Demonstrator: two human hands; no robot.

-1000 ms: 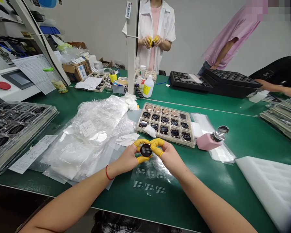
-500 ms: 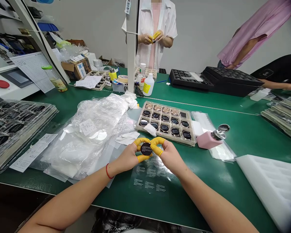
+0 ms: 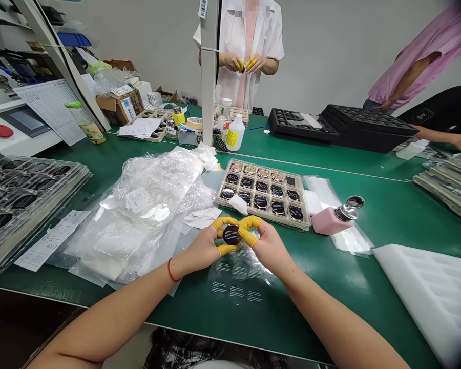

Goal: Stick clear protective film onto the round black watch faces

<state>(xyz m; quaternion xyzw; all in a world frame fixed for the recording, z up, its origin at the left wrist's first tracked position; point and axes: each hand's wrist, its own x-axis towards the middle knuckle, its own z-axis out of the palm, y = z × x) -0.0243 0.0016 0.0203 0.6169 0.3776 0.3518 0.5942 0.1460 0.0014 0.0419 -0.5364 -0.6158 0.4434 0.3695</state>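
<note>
- Your hands hold a round black disc [image 3: 232,235] between them, just in front of the near edge of the tray.
- Its face is glossy black with lines of tiny white print, too small to read. It faces up and slightly toward you, and its thin edge looks dark.
- The grip is narrow: your left hand [image 3: 203,249] and right hand [image 3: 269,251] pinch the disc by its rim, with no gap showing at the contact points.
- Yellow finger cots [image 3: 226,221] cover the fingertips touching the rim, two on the left side and two on the right.
- A red wristband [image 3: 171,270] circles your left wrist.
- Below your hands, a clear printed film [image 3: 238,287] lies on the green work mat [image 3: 330,312].
- Just far of the disc sits a plastic tray [image 3: 267,170] of similar discs, copper-toned in the far row and black in the nearer rows.
- A white wipe [image 3: 202,218] lies just left of the tray, beside a large clear plastic bag [image 3: 111,241].
- To the right are a pink dispenser bottle [image 3: 326,222] with a metal pump top and a white foam sheet [image 3: 426,292].
- Well to the left lies a stack of clear trays [image 3: 23,200] holding black discs.
- Across the bench, a co-worker's yellow-tipped hands [image 3: 246,63] hold something small and dark.
</note>
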